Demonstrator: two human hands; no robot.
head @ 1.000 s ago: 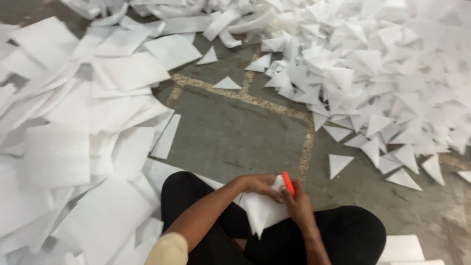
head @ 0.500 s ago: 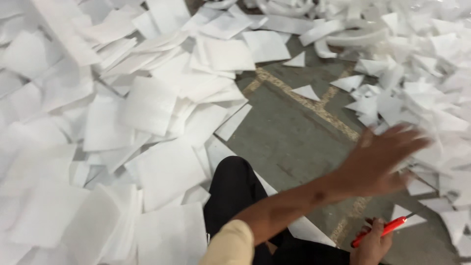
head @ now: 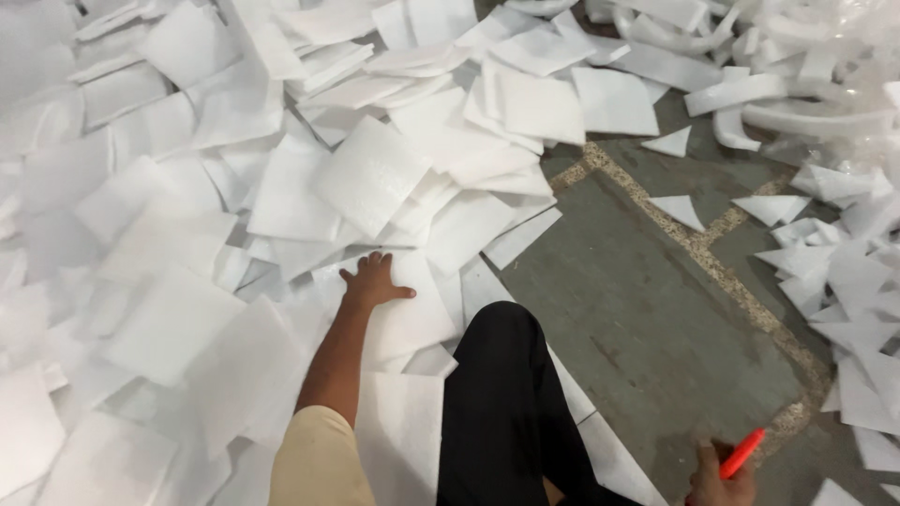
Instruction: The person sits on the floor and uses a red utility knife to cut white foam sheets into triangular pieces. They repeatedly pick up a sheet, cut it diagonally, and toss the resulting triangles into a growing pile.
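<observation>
On the floor [head: 647, 319], the left hand [head: 373, 283] lies flat with fingers spread on a white foam sheet [head: 412, 314] at the near edge of a loose heap of sheets [head: 281, 187], beside the bent knee [head: 497, 328]. At the bottom edge, the right hand [head: 720, 483] is clenched around a red cutter [head: 742, 453]. Pressing or dragging could slide the overlapping sheets, so several shift instead of 1.

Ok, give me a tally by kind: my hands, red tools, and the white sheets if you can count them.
Hands: 2 (left hand flat on a white sheet, right hand at the bottom edge)
Tools: 1, a red pen-like tool in the right hand
White sheets: too many, overlapping, to count
Total counted: 3
</observation>
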